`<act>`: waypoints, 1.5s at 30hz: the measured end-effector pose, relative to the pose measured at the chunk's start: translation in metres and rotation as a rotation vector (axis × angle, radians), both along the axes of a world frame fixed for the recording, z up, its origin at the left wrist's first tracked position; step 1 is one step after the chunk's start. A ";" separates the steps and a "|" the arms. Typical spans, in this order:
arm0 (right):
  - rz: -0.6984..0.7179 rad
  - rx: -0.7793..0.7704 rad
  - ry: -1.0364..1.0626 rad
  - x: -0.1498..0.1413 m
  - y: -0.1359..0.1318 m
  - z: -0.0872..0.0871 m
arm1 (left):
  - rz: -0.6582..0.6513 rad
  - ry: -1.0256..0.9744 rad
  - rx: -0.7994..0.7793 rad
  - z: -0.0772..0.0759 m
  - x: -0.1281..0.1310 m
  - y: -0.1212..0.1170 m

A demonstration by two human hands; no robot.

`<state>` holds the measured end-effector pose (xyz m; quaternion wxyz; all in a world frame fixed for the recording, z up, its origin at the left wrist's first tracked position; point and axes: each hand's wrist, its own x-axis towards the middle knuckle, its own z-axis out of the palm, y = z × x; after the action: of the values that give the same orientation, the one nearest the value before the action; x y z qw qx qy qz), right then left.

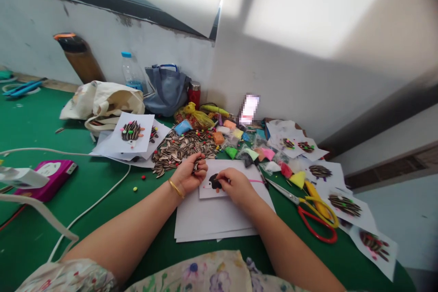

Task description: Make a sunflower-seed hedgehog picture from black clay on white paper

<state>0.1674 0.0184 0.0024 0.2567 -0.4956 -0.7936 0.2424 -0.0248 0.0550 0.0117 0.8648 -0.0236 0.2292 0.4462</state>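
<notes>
My left hand point(186, 175), with a gold bangle at the wrist, is curled palm-up around several striped sunflower seeds point(196, 167). To its right, my right hand point(236, 186) pinches what looks like a single sunflower seed over a small white card point(205, 194). On that card is a black clay shape point(214, 182) with a white face and small orange feet, partly covered by my right fingers. The card lies on a stack of white paper point(219, 223). Behind my left hand spreads a heap of sunflower seeds point(181, 146) mixed with small coloured balls.
Scissors point(308, 205) lie right of the paper. Bags of coloured clay point(253, 153) sit behind it. Finished seed hedgehog cards rest at left point(135, 133) and right point(345, 205). A phone point(249, 109) leans at the back. A white cable point(99, 203) crosses the green table point(112, 237).
</notes>
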 end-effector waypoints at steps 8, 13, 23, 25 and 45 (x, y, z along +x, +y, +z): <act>0.081 0.154 -0.021 -0.001 -0.001 -0.002 | -0.015 0.021 0.036 -0.002 0.001 -0.001; 0.083 0.186 -0.091 -0.003 -0.003 -0.001 | -0.022 0.011 0.034 -0.003 0.001 0.000; 0.091 0.203 -0.150 -0.005 -0.004 -0.001 | -0.024 0.024 0.037 -0.001 0.002 -0.001; 0.093 0.209 -0.162 -0.005 -0.004 -0.002 | -0.025 0.026 0.038 -0.001 0.002 -0.001; 0.119 0.266 -0.300 -0.009 -0.003 0.000 | -0.029 0.034 0.041 -0.001 0.002 -0.001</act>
<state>0.1586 0.0154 0.0023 0.1839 -0.4399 -0.8759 0.0734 -0.0226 0.0540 0.0109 0.8675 0.0049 0.2351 0.4384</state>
